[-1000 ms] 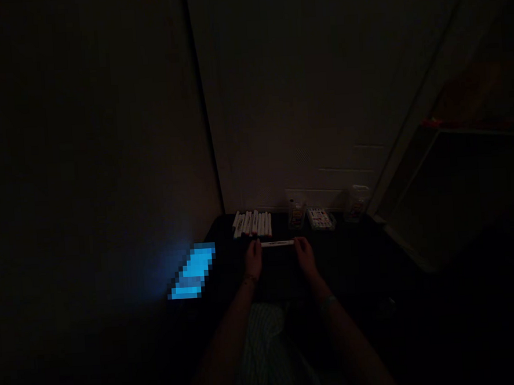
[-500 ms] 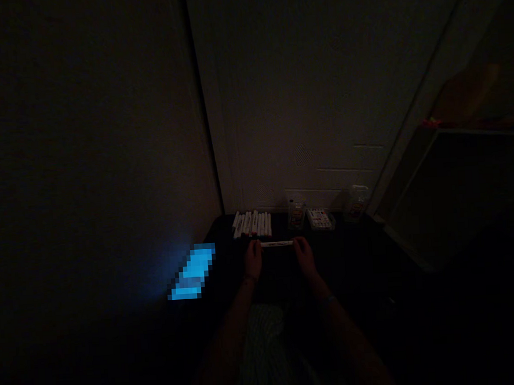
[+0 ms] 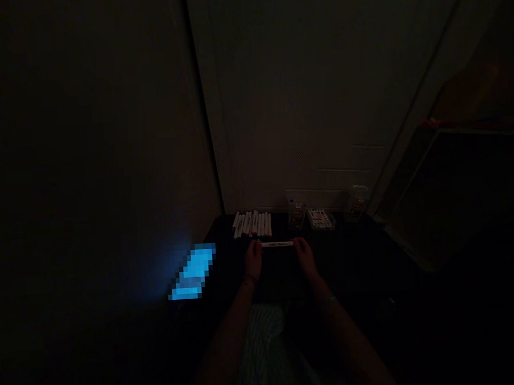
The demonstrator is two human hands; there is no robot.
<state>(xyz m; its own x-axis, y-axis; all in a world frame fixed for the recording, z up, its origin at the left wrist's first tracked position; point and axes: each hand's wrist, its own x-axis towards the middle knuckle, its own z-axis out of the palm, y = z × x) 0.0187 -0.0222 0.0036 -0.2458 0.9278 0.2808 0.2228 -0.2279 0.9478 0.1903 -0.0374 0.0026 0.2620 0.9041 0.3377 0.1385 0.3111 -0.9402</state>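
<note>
A white marker with dark print on its barrel lies level between my two hands, above the dark table. My left hand is closed on its left end. Its right end is pinched by the fingers of my right hand. Just beyond my left hand, several white markers lie side by side in a row. The dim light hides the finer detail of my fingers.
At the back of the dark table stand a clear printed case, a case of markers and another clear container. A glowing blurred blue screen is at the left. A wall rises behind.
Both hands stay nearly still, holding the marker at the same place. Its printed side looks slightly different, as if turned a little.
</note>
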